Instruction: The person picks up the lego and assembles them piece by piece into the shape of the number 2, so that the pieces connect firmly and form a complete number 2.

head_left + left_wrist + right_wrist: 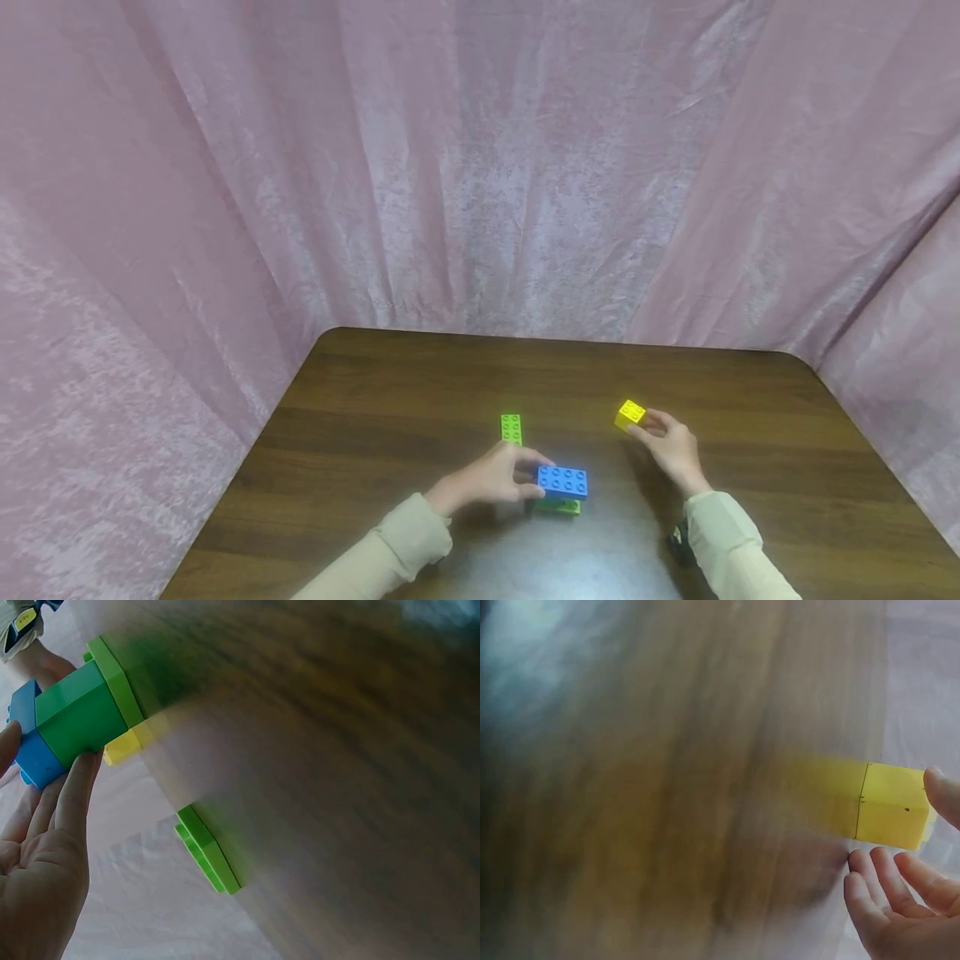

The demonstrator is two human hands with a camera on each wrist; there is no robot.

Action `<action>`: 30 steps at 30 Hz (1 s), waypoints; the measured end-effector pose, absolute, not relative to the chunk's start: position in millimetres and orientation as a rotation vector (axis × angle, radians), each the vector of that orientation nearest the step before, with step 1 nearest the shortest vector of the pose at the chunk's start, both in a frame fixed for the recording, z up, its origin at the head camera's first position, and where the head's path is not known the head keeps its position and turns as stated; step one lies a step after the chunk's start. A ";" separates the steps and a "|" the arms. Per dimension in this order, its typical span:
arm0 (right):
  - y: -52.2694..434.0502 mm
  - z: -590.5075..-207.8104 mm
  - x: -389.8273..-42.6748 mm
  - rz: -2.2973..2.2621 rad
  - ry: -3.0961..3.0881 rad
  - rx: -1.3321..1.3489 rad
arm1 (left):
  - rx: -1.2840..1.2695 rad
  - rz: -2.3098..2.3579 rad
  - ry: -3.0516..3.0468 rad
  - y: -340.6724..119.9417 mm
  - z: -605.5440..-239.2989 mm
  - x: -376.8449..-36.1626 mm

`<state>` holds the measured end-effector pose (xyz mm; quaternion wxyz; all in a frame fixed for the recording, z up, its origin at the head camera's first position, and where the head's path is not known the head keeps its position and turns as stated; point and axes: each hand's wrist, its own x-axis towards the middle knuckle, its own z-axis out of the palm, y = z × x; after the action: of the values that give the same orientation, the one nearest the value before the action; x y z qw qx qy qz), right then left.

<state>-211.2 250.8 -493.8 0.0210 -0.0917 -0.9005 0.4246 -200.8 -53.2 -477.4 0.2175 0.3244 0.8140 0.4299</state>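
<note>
My left hand (491, 482) grips a blue brick (562, 481) that tops a small stack on the wooden table (420, 375). In the left wrist view the fingers (75, 787) lie along the green block (79, 720) under the blue brick (30, 754), and a light green plate (120, 679) lies beneath it on the table. My right hand (670, 446) pinches a yellow brick (630, 413) at the fingertips. Up close, the thumb (946, 796) touches the yellow brick (891, 806) and the other fingers (877, 885) sit just below it.
A narrow light green brick (511, 428) lies flat on the table just beyond my left hand, also seen from the left wrist (206, 851). Pink curtains (480, 167) enclose the table on three sides. The table's far corners are rounded.
</note>
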 end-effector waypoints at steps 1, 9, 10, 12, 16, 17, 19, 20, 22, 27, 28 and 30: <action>251.0 -494.5 -212.0 1.317 -2.797 -0.282 | 0.902 1.189 2.257 -53.3 -477.3 -200.8; 252.6 -496.3 -219.6 1.353 -2.846 -0.279 | 0.924 1.173 2.274 -53.6 -476.5 -200.8; 252.5 -496.8 -220.4 1.352 -2.849 -0.280 | 0.923 1.170 2.275 -53.7 -476.7 -200.8; 252.2 -497.9 -222.0 1.342 -2.851 -0.277 | 0.921 1.174 2.269 -54.3 -476.5 -200.5; 251.6 -500.2 -223.7 1.295 -2.842 -0.267 | 0.910 1.177 2.258 -54.6 -475.8 -199.6; 251.7 -500.4 -224.0 1.282 -2.843 -0.265 | 0.905 1.180 2.255 -54.5 -475.7 -199.2; 252.1 -500.6 -224.6 1.265 -2.846 -0.259 | 0.896 1.186 2.248 -54.2 -475.2 -198.8; 252.3 -500.5 -225.0 1.261 -2.850 -0.255 | 0.890 1.193 2.242 -54.3 -474.8 -198.7; 252.4 -500.6 -225.6 1.253 -2.856 -0.244 | 0.882 1.203 2.234 -54.6 -474.1 -198.7; 253.2 -501.3 -226.7 1.226 -2.860 -0.212 | 0.876 1.204 2.237 -55.0 -474.6 -198.8; 253.6 -501.6 -226.6 1.221 -2.861 -0.208 | 0.878 1.200 2.241 -54.9 -475.0 -198.8; 254.8 -502.3 -226.2 1.216 -2.856 -0.206 | 0.893 1.185 2.254 -54.6 -475.7 -198.6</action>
<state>-226.2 254.8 -502.3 0.0153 -0.0663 -0.9180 0.3908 -198.6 -54.6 -475.7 0.2197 0.3229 0.8148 0.4284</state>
